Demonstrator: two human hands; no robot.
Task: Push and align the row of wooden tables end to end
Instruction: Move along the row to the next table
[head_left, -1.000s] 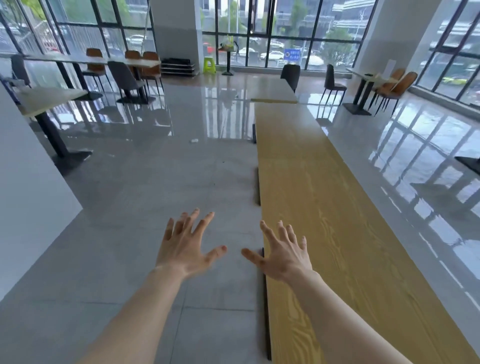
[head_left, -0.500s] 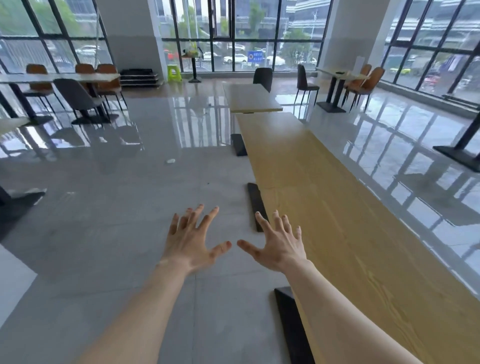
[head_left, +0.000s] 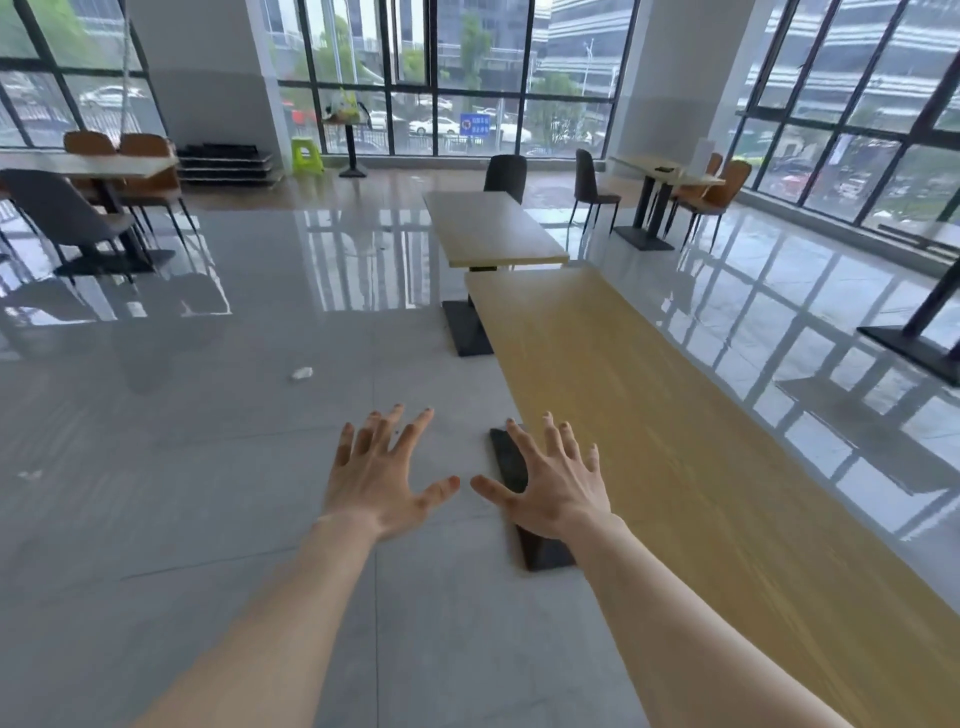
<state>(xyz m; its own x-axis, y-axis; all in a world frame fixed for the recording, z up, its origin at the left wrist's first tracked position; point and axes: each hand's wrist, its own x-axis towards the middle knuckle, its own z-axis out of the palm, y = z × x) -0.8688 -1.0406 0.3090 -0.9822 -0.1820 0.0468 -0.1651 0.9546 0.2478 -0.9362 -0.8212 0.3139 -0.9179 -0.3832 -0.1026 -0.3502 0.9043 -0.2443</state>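
- My left hand (head_left: 382, 480) and right hand (head_left: 550, 486) hang low in the centre of the frame, fingers spread wide, holding nothing and touching nothing.
- My right hand is just beside the left edge of the long wooden row (head_left: 675, 441), over a dark base plate (head_left: 511, 462); my left hand is over bare floor (head_left: 182, 493).
- The row runs from lower right toward the upper centre. There the far table (head_left: 491, 228) sits skewed to the left, its near end stepped out of line.
- I judge that far table to be the one to fix: I should set both palms flat on its long left edge and push steadily, so it slides without swinging.
- The tops are smooth, pale, grained wood with square corners, on flat black plates.
- The grey tiles are glossy and mirror the windows, so the bases should glide.
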